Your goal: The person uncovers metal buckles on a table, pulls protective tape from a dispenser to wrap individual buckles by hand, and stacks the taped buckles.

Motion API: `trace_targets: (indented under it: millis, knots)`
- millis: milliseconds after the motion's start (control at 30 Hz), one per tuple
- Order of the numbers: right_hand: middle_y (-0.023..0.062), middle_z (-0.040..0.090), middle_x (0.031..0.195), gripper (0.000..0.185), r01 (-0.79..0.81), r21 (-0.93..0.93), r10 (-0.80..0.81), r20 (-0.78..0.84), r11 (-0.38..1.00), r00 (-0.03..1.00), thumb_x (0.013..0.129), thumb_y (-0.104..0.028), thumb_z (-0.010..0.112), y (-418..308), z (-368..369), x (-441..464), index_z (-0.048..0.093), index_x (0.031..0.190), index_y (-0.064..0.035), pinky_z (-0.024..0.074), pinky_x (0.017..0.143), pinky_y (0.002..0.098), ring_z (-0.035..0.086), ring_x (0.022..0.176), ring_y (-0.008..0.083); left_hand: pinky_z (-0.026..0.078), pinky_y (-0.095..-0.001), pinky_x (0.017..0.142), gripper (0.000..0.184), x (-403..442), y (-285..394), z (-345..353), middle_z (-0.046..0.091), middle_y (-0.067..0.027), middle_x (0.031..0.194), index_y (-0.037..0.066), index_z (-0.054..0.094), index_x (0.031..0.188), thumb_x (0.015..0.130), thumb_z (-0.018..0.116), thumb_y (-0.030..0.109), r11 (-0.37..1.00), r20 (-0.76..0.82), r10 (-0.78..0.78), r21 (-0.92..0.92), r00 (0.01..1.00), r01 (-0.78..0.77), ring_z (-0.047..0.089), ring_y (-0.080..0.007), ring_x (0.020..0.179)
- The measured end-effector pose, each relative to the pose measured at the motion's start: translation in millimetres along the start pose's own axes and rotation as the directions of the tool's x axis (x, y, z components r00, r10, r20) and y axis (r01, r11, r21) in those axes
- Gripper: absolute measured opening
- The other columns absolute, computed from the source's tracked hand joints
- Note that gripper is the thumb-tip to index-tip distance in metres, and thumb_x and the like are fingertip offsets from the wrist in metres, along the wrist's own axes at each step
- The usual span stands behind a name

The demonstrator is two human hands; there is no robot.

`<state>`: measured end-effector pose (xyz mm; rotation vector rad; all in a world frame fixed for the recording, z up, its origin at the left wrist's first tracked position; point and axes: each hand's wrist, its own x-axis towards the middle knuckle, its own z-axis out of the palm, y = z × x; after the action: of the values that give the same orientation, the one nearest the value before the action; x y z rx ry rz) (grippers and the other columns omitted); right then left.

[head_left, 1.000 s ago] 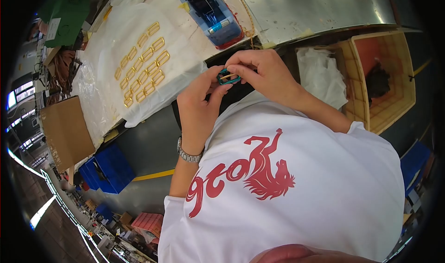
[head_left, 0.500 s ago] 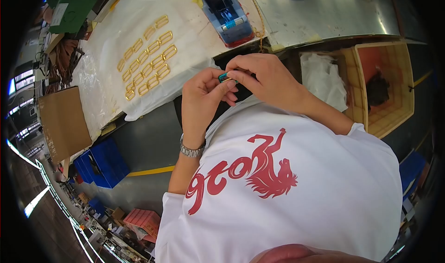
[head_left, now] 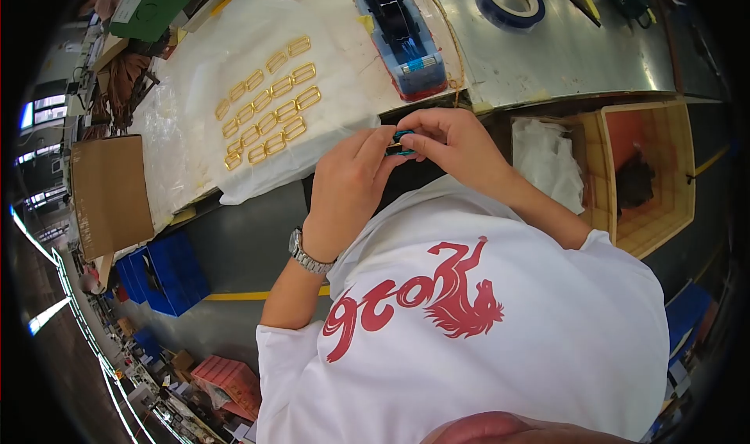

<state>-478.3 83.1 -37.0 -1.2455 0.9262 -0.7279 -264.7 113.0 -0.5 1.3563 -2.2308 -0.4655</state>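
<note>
Close in front of my shirt, both hands meet at a small buckle (head_left: 401,142) with a gold edge and shiny teal film on it. My left hand (head_left: 346,184), with a metal watch on its wrist, pinches it from the left. From the right, the thumb and fingers of my right hand (head_left: 455,137) close on it as well. Fingers cover much of the piece. Several gold rectangular slide buckles (head_left: 263,98) lie in slanted rows on a white plastic sheet (head_left: 205,69), beyond my left hand. A blue tape dispenser (head_left: 406,49) stands just beyond both hands.
A blue tape roll (head_left: 482,2) lies on the metal tabletop (head_left: 570,61). Right of me are a yellowish bin (head_left: 655,223) and a white plastic bag (head_left: 547,162). A cardboard box (head_left: 113,198) sits at the table's left end, above blue crates (head_left: 176,276).
My left hand has turned so its back shows, and its fingers now cover the left part of the buckle. More teal film shows between the hands. The view has shifted slightly.
</note>
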Motion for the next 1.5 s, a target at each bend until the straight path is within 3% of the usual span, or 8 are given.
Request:
trace_targets:
  millis: [200, 400, 600, 833, 900, 1000, 1133, 1500]
  knots:
    - [0.0072, 0.079, 0.099, 0.034, -0.005, 0.264, -0.013, 0.067, 0.965, 0.998, 0.114, -0.027, 0.062, 21.6, 5.3, 15.1, 0.072, 0.122, 0.0052, 0.0600, 0.078, 0.0268, 0.075, 0.089, 0.0119, 0.059, -0.0395, 0.074, 0.036, 1.4, -32.6, -16.5, 0.078, -0.0136, 0.100, 0.003, 0.074, 0.124, 0.090, 0.085, 0.009, 0.991, -0.069, -0.128, -0.057, 0.989, 0.124, 0.075, -0.0299, 0.083]
    - [0.0070, 0.076, 0.082, 0.052, -0.023, -0.326, 0.070, 0.134, 0.945, 0.988, 0.112, -0.046, 0.062, 47.9, 20.1, 28.2, 0.076, 0.099, 0.0021, 0.0616, 0.073, 0.0311, 0.076, 0.084, 0.0167, 0.059, -0.0377, 0.077, 0.033, 34.7, -75.3, -15.5, 0.078, -0.0113, 0.106, 0.005, 0.078, 0.118, 0.087, 0.088, 0.011, 0.986, -0.244, -0.164, -0.011, 0.956, 0.166, 0.074, -0.0268, 0.089]
    - [0.0096, 0.080, 0.105, 0.042, -0.177, 0.285, 0.144, 0.134, 0.942, 0.980, 0.112, -0.037, 0.066, 91.4, 53.6, 49.9, 0.076, 0.116, 0.0034, 0.0629, 0.085, 0.0315, 0.076, 0.098, 0.0174, 0.055, -0.0424, 0.097, 0.035, 57.9, -112.3, 6.6, 0.075, -0.0110, 0.119, 0.007, 0.080, 0.120, 0.086, 0.088, 0.012, 0.981, -0.232, -0.035, 0.177, 0.972, 0.078, 0.068, -0.0315, 0.112]
    - [0.0105, 0.081, 0.109, 0.034, -0.251, 0.225, 0.180, 0.294, 0.941, 0.939, 0.112, -0.028, 0.064, 57.7, 35.9, 34.6, 0.078, 0.119, 0.0026, 0.0613, 0.088, 0.0303, 0.076, 0.098, 0.0161, 0.055, -0.0455, 0.094, 0.026, 48.2, -105.5, -3.4, 0.074, -0.0108, 0.117, 0.005, 0.079, 0.112, 0.087, 0.085, 0.010, 0.974, -0.312, 0.068, 0.227, 0.948, 0.005, 0.067, -0.0331, 0.111]
    - [0.0086, 0.081, 0.106, 0.030, -0.161, -0.135, 0.206, 0.465, 0.978, 0.861, 0.112, -0.025, 0.064, 31.9, 13.1, 22.4, 0.079, 0.115, 0.0016, 0.0606, 0.088, 0.0297, 0.075, 0.096, 0.0153, 0.056, -0.0448, 0.091, 0.021, 39.7, -105.2, -12.1, 0.075, -0.0102, 0.113, 0.005, 0.078, 0.108, 0.088, 0.084, 0.009, 0.969, -0.364, 0.087, 0.246, 0.927, 0.006, 0.068, -0.0324, 0.107]
    - [0.0061, 0.080, 0.104, 0.026, -0.092, -0.099, 0.116, 0.274, 0.991, 0.955, 0.112, -0.019, 0.063, -19.3, -19.2, -10.6, 0.080, 0.112, 0.0010, 0.0588, 0.083, 0.0268, 0.072, 0.090, 0.0111, 0.057, -0.0424, 0.083, 0.012, 20.1, -107.5, -36.8, 0.076, -0.0085, 0.102, 0.005, 0.076, 0.101, 0.090, 0.082, 0.007, 0.970, -0.391, 0.021, 0.229, 0.920, 0.075, 0.070, -0.0305, 0.096]
    - [-0.0009, 0.078, 0.094, 0.026, 0.135, -0.248, -0.176, -0.152, 0.959, 0.973, 0.112, -0.024, 0.066, -57.4, -67.0, -13.6, 0.081, 0.112, -0.0031, 0.0483, 0.062, 0.0219, 0.062, 0.073, 0.0047, 0.057, -0.0404, 0.079, 0.009, 4.7, -116.2, -51.8, 0.076, -0.0094, 0.096, 0.006, 0.077, 0.101, 0.093, 0.080, 0.007, 0.945, -0.226, -0.012, 0.317, 0.974, 0.085, 0.071, -0.0291, 0.092]
    - [0.0012, 0.071, 0.076, 0.032, 0.032, -0.459, -0.009, 0.053, 0.888, 0.999, 0.106, -0.033, 0.072, -67.3, -102.9, 72.9, 0.085, 0.106, -0.0028, 0.0474, 0.056, 0.0269, 0.058, 0.054, 0.0077, 0.055, -0.0456, 0.084, 0.011, 45.6, -105.6, -42.8, 0.066, -0.0114, 0.095, 0.004, 0.066, 0.094, 0.091, 0.076, 0.008, 0.820, 0.124, 0.047, 0.562, 0.991, -0.109, 0.065, -0.0323, 0.096]
